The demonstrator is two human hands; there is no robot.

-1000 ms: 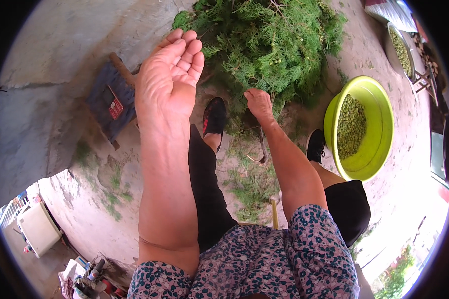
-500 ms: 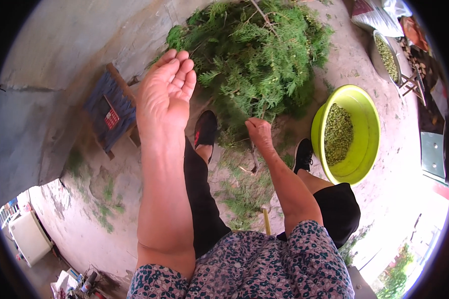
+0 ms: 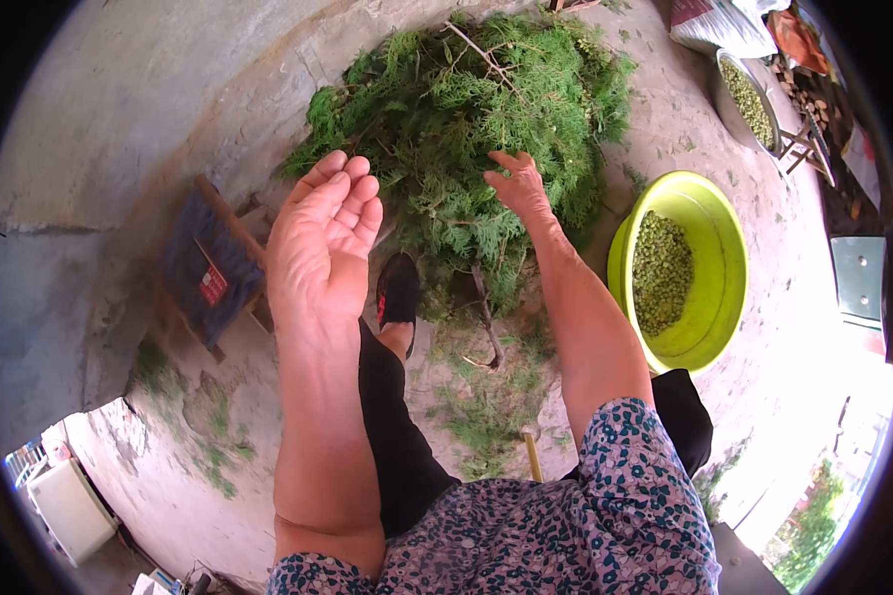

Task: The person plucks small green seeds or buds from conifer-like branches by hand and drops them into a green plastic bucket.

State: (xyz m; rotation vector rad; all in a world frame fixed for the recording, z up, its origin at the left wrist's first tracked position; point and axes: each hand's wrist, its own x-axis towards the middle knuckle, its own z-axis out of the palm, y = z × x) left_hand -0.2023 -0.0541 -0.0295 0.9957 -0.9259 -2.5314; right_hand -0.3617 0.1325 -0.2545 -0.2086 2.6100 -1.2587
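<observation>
A heap of green conifer branches (image 3: 437, 129) with feathery leaves lies on the floor ahead of me. Over its near right part, my right hand (image 3: 522, 188) reaches out with thumb and fingers apart, holding nothing I can see; whether it touches the leaves is unclear. My left hand (image 3: 325, 238) is raised at the heap's left side, palm turned up and fingers loosely curved, with nothing visible in it. From the heap's near edge a bare woody stem (image 3: 485, 317) points back toward my feet.
On the right stands a lime-green basin (image 3: 729, 268) holding small green cones or berries (image 3: 662, 273). A metal bowl (image 3: 722, 109) with similar pieces is farther back. A low stool with a dark blue cover (image 3: 193, 263) sits at left. Leaf scraps (image 3: 491, 407) litter the floor between my feet.
My right hand has let go of the branch end at the heap's near edge and moved forward over the leaves, its fingers spreading. My left hand stays raised in nearly the same pose.
</observation>
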